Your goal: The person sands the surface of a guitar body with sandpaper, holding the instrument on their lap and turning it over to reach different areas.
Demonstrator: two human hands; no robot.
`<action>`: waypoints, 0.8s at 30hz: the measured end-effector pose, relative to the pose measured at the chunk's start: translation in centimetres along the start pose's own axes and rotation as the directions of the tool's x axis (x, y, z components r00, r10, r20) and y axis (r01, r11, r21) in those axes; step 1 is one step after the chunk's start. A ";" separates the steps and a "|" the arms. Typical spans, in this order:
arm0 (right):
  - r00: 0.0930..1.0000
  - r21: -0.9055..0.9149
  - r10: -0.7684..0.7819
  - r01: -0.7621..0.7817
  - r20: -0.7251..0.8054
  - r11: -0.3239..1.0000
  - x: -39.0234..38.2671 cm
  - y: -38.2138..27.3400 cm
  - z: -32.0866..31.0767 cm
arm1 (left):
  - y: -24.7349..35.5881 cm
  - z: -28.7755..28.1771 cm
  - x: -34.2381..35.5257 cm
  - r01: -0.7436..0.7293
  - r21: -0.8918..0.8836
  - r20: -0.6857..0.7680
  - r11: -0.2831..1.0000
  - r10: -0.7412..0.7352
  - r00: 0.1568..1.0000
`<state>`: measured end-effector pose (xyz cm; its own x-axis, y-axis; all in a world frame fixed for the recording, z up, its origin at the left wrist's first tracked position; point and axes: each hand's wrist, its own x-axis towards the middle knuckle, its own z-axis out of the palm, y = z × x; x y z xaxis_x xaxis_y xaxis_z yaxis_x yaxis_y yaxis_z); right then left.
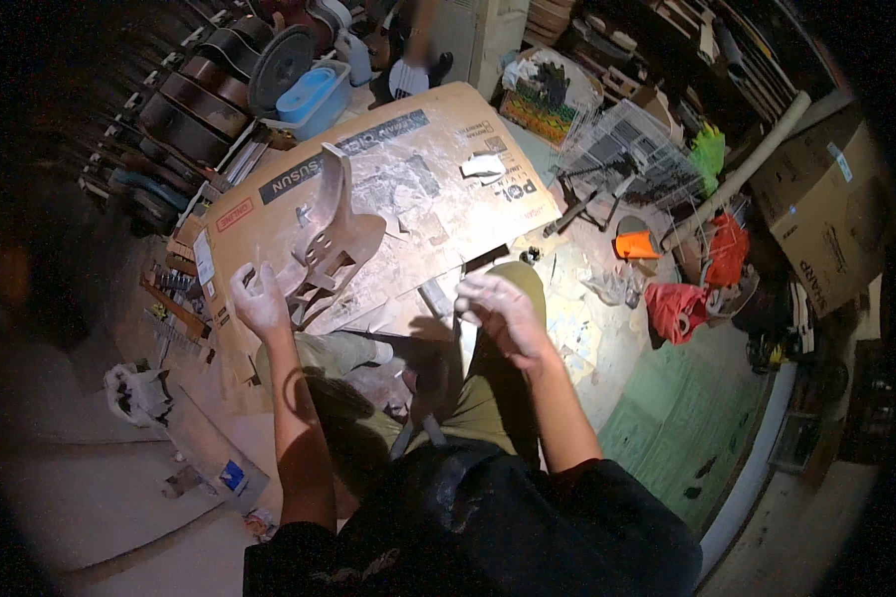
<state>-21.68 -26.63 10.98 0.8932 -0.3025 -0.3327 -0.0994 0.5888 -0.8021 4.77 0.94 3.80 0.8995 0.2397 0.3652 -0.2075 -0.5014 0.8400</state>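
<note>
A bare wooden guitar body (343, 234) with a curved horn and cut-out cavities stands tilted on a dusty cardboard sheet (408, 239), between my hands and a little beyond them. My left hand (259, 300) is raised just left of its lower end, with fingers bent and apart and nothing visible in them. My right hand (500, 313) hovers over my right knee, away from the wood. Its fingers are loosely curved, and I see nothing held. Pale dust coats both hands. A crumpled white piece (483, 168) lies at the cardboard's right side.
Guitar bodies (204, 95) are racked at the far left, beside a blue tub (309, 98). Right of the cardboard are a wire rack (632, 149), an orange cup (637, 245) and a red bag (675, 310). A large cardboard box (826, 219) stands farther right.
</note>
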 end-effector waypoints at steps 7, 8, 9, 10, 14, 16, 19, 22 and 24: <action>0.979 0.177 -0.082 0.116 -0.188 0.977 -0.5 -1.0 -1.1 | 1.5 0.6 -0.5 -0.010 0.003 0.016 1.000 0.010 1.000; 0.980 0.149 -0.070 0.099 -0.185 0.984 0.5 0.7 -1.1 | 1.8 0.7 -0.5 -0.022 0.079 0.024 0.997 0.021 1.000; 0.989 -0.132 -0.039 0.020 -0.141 0.991 1.6 3.1 -0.8 | 1.4 0.5 -0.3 -0.102 0.064 0.005 0.993 0.102 0.995; 0.998 -0.453 0.064 -0.049 0.017 0.890 3.0 6.1 -0.9 | 0.8 -0.2 0.1 -0.107 0.047 -0.010 0.993 0.108 0.994; 0.760 -0.998 0.647 0.027 0.058 0.058 5.4 23.5 -0.6 | -2.4 -2.1 1.7 -0.041 -0.204 -0.055 0.978 0.031 0.998; 0.632 -0.999 0.775 0.042 0.007 -0.025 7.2 33.0 -4.0 | -0.9 0.1 1.5 0.055 -0.454 -0.031 0.889 -0.078 0.997; 0.562 -0.997 0.824 -0.016 -0.070 -0.073 9.4 41.4 -6.6 | 1.9 1.4 1.6 0.371 -0.517 0.039 0.771 -0.412 0.910; 0.659 -0.977 0.730 -0.205 -0.180 -0.056 11.0 44.1 -5.3 | 2.1 -1.3 2.7 0.440 -0.520 0.033 0.732 -0.498 0.867; 0.689 -0.917 0.651 -0.397 -0.318 -0.028 11.5 45.8 -6.9 | 2.2 -0.7 3.0 0.530 -0.595 0.098 0.604 -0.601 0.794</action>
<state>-19.00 -8.29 -32.99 0.4116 -0.0637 -0.9091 -0.7542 -0.5838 -0.3006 6.72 1.17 7.07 0.8760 0.4102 -0.2539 0.1229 0.3191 0.9397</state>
